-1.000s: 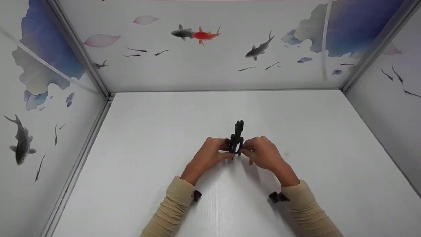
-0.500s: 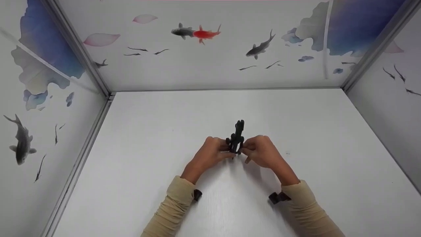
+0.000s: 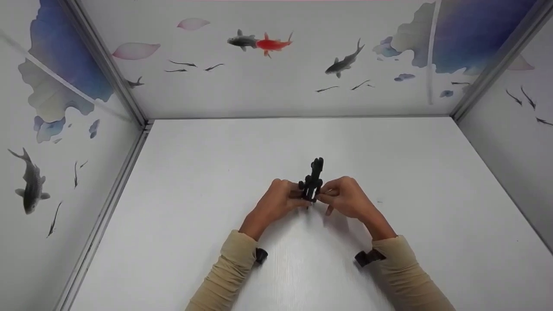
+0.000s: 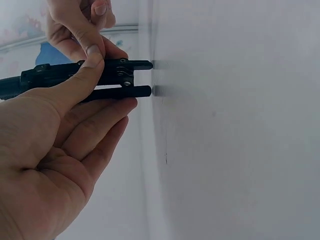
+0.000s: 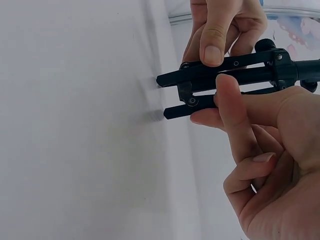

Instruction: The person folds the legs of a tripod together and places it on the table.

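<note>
Head view: 1 black mini tripod (image 3: 314, 181) stands mid-desk (image 3: 207, 181), long axis upright, head end up. 2 hands pinch its lower part: left hand (image 3: 276, 203), right hand (image 3: 348, 199).

L wrist: thumb and fingers (image 4: 107, 112) curl round the tripod; 2 legs seen, tips at the desk.

R wrist: thumb and forefinger pinch a leg; 2 legs seen, pointing at the desk.

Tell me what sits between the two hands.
The small black tripod stands upright on the white table between the left hand and right hand; both pinch its legs, shown in the head view.
</note>
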The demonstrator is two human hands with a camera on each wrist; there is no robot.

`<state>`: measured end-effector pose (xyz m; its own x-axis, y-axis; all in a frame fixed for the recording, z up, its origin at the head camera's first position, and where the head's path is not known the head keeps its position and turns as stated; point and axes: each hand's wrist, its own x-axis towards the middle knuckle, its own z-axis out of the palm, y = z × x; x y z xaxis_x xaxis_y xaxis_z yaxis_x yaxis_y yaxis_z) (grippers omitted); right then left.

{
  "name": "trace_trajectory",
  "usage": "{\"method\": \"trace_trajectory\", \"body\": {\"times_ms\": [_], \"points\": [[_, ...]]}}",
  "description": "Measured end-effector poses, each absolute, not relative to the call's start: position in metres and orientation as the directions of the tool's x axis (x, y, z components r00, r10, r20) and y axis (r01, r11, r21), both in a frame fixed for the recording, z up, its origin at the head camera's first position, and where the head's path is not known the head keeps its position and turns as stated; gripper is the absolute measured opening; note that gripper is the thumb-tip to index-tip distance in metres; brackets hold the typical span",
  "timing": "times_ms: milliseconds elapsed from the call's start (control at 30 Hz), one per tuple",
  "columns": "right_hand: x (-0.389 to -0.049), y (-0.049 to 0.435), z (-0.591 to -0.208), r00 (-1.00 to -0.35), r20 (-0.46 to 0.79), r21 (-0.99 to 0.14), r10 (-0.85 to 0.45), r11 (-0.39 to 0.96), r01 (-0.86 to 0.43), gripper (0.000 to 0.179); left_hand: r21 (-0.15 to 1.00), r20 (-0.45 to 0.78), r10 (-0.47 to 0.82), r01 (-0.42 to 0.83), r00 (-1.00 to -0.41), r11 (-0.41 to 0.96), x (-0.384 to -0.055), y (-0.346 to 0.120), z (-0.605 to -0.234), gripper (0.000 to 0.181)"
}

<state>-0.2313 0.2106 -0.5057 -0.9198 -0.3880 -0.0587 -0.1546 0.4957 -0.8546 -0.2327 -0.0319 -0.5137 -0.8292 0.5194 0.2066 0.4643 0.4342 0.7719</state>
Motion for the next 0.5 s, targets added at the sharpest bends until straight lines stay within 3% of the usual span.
{"method": "trace_trajectory", "body": {"times_ms": [500], "points": [[-0.2325, 0.2116, -0.5082, -0.907, -0.056, -0.860, -0.417, 0.482, -0.168, 0.011, 0.752, 0.217, 0.511, 0.477, -0.832, 0.456, -0.2329, -0.0323, -0.5140, 0.026]]}}
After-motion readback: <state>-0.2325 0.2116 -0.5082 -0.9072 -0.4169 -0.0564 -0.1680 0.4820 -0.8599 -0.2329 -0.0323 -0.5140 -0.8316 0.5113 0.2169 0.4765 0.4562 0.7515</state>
